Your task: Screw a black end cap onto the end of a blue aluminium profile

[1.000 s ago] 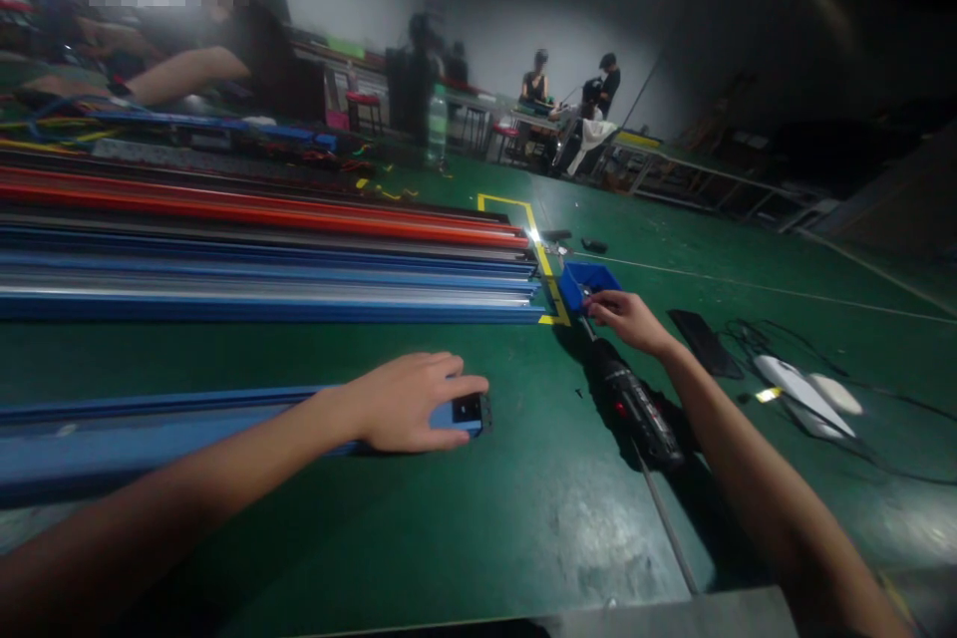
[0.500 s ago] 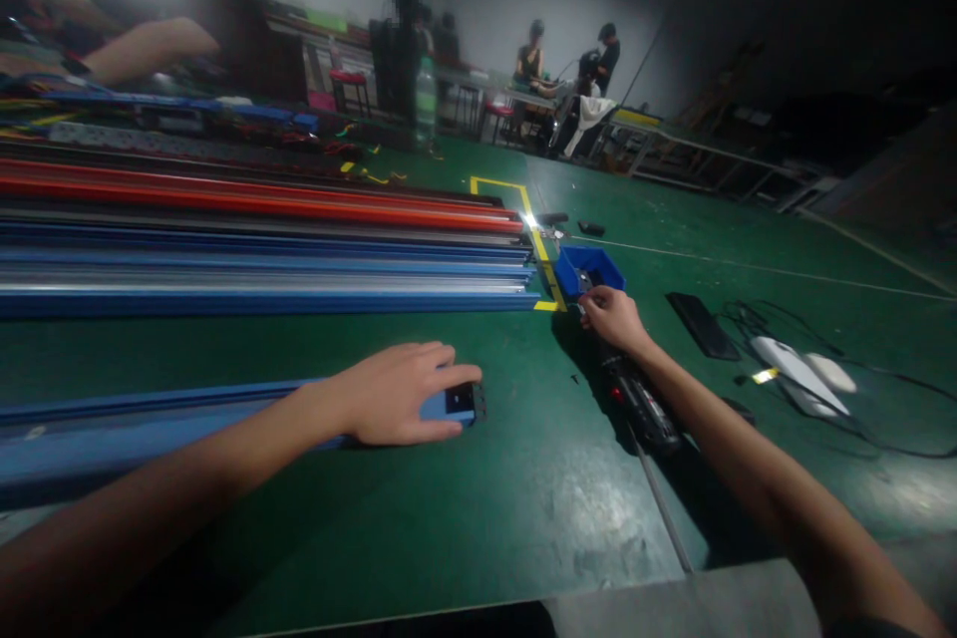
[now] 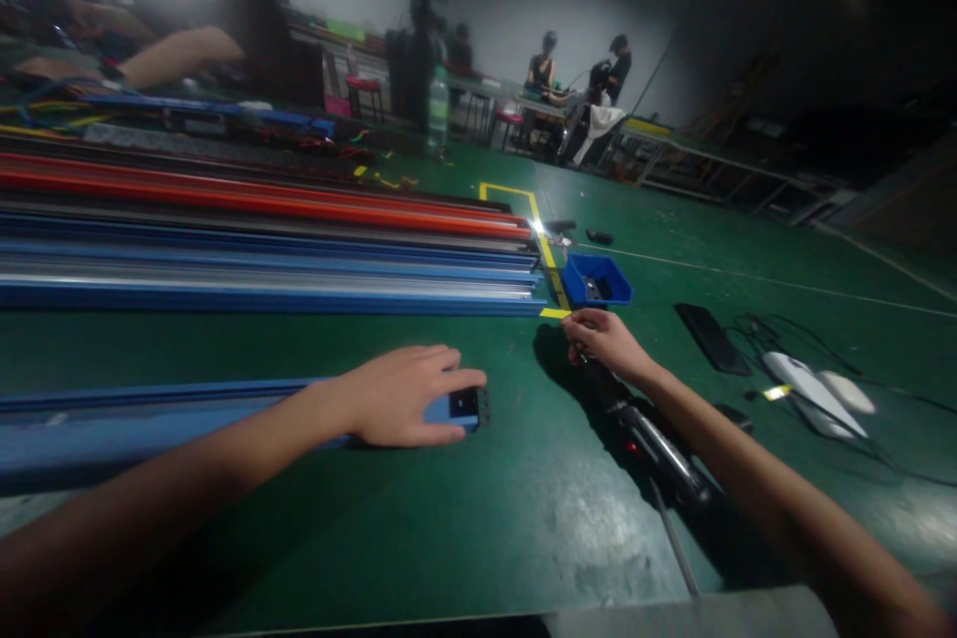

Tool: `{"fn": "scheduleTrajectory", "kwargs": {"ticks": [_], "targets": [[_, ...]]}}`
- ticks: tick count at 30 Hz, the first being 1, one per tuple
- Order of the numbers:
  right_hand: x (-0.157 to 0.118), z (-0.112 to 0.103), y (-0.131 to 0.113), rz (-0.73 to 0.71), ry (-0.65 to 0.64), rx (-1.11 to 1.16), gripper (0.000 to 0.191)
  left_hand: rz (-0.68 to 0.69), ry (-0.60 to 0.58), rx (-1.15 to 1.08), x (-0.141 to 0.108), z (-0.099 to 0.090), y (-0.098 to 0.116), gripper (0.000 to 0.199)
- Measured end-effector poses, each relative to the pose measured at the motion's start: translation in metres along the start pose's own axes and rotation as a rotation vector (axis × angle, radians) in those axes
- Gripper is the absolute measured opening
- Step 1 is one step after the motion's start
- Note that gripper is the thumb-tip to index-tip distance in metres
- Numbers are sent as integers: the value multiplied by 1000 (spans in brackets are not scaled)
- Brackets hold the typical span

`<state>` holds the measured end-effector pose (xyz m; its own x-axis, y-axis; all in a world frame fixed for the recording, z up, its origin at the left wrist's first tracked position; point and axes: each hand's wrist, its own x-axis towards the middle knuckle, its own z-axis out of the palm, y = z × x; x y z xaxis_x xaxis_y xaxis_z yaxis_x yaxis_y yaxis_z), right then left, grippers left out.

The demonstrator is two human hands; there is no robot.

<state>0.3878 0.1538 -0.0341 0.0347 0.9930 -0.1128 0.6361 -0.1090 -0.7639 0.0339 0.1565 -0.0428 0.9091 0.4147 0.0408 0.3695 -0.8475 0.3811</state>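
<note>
My left hand (image 3: 411, 397) lies with fingers spread over the end of a blue metal profile (image 3: 171, 439). A dark end piece (image 3: 465, 406) shows just past its fingertips. My right hand (image 3: 604, 341) is closed at the front end of a black electric screwdriver (image 3: 658, 449), which slants back under my forearm with a cable at its rear. Thumb and forefinger are pinched together; anything small between them is too blurred to make out. Just beyond that hand stands a blue bin (image 3: 619, 293) with small dark parts inside.
Several blue and red profiles (image 3: 299, 294) lie side by side behind my left hand. A black flat object (image 3: 710, 337), a white device (image 3: 811, 389) and cables are at the right. A bottle (image 3: 438, 110) stands behind. A co-worker's arm (image 3: 179, 55) reaches in at far left.
My right hand has drawn back from the blue bin toward me, and the screwdriver has shifted back with it. My left hand stays on the profile. The view has shifted slightly.
</note>
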Motion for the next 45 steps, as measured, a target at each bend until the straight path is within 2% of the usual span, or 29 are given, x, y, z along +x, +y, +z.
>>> {"fn": "scheduleTrajectory", "kwargs": {"ticks": [4, 10, 17, 27, 34, 40, 45], "targets": [[25, -10, -9, 6, -45, -26, 8, -1, -3, -4, 0, 1, -1, 63], [53, -15, -9, -84, -167, -52, 13, -9, -20, 1, 0, 0, -1, 61], [49, -15, 8, -112, -206, 26, 10, -15, -43, 4, 0, -2, 2, 61], [44, -8, -1, -117, -312, -16, 6, 8, -7, -2, 0, 0, -1, 60], [50, -11, 4, -130, -261, -31, 12, -21, -56, 1, 1, -2, 1, 60], [51, -13, 8, -173, -378, -54, 14, -6, -24, -3, 0, -1, 1, 60], [48, -12, 6, -204, -389, -66, 17, -17, -43, -5, 1, -1, 0, 60]]}}
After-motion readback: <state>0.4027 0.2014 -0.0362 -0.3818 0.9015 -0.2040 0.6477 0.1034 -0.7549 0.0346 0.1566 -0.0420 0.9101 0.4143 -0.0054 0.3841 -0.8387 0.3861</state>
